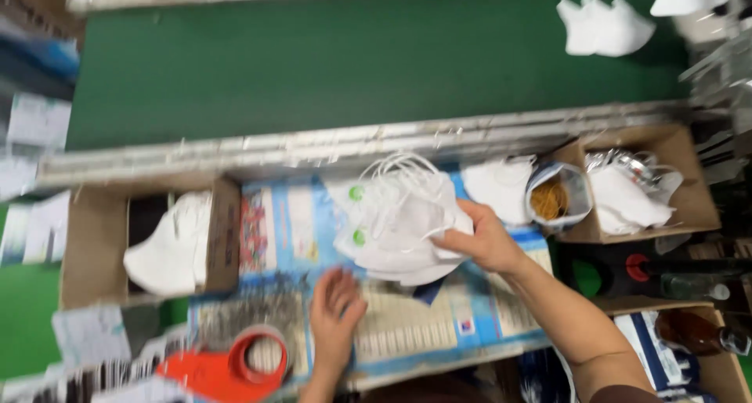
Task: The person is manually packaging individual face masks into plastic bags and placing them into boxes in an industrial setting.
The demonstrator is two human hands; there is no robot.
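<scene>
Nearest: red tape dispenser (227, 368) w/ tape roll at bench edge. Just right of it, left hand (335, 313) flat, palm down, fingers spread loosely on the blue printed sheet (407, 325). Further up, right hand (487, 238) w/ fingers closed on the edge of a stack of white folded face masks (399, 227), which lies mid-sheet. Cardboard box (86, 246) w/ more masks at left; bag of rubber bands (552, 198) and 2nd box at right. Beyond: green conveyor belt (329, 58), blurred.
</scene>
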